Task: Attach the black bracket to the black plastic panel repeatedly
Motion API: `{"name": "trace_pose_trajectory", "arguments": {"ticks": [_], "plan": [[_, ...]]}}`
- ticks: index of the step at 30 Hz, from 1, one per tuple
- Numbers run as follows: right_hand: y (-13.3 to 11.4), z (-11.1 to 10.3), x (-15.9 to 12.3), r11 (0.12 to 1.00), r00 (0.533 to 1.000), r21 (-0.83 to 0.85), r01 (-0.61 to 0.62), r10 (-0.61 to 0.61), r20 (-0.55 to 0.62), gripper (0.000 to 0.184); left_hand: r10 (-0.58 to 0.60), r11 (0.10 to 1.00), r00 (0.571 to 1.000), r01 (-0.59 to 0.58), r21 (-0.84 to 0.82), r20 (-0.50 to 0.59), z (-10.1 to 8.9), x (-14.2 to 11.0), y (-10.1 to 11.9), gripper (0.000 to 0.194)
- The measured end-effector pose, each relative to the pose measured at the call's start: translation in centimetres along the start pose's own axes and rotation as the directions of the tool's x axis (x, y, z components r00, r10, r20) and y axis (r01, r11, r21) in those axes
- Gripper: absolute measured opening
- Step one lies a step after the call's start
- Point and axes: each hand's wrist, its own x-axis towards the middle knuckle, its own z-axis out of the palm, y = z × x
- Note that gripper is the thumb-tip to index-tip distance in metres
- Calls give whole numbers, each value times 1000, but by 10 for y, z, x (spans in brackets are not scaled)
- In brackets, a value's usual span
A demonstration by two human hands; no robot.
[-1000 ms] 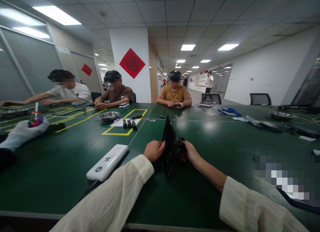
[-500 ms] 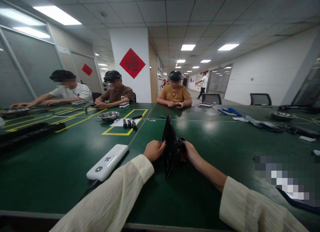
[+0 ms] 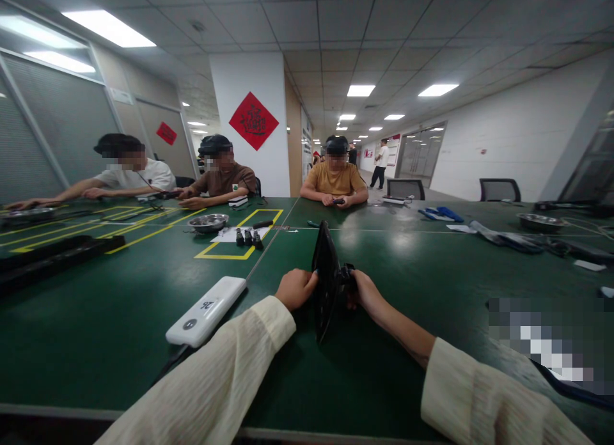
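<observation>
A thin black panel (image 3: 326, 298) stands upright, almost edge-on to me, above the green table. On its right face is a black bracket-like part (image 3: 347, 274), and my right hand (image 3: 363, 290) is closed around that part, with some fingers hidden behind it. From the left, my left hand (image 3: 296, 289) meets the panel's face with its fingers curled into a pinch. A small bluish spot shows at those fingertips; whether it is a held piece cannot be made out. Left of my forearm lies a white power bank (image 3: 207, 312) marked 26, with a dark cable.
Several small black parts (image 3: 248, 238) lie on white paper inside a yellow taped outline, beside a metal bowl (image 3: 208, 223). A long black object (image 3: 62, 253) is at left. Another bowl (image 3: 542, 223) and grey-blue cloth (image 3: 503, 237) are at right. Several people sit across the table.
My hands and the panel hold nearly the same position. In the background, a walking person has shifted left. The far-left person's reaching hand has moved farther left.
</observation>
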Motion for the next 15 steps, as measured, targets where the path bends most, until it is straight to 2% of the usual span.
{"name": "trace_pose_trajectory", "arguments": {"ticks": [7,15], "plan": [[-1,3,-2,999,999,19,33,-32,-23,28,-24,1000,999,24,9,32,-2,1,1,58],[-9,5,-9,997,990,1,79,-79,114,52,14,1000,999,-15,11,52,-7,-1,3,60]]}}
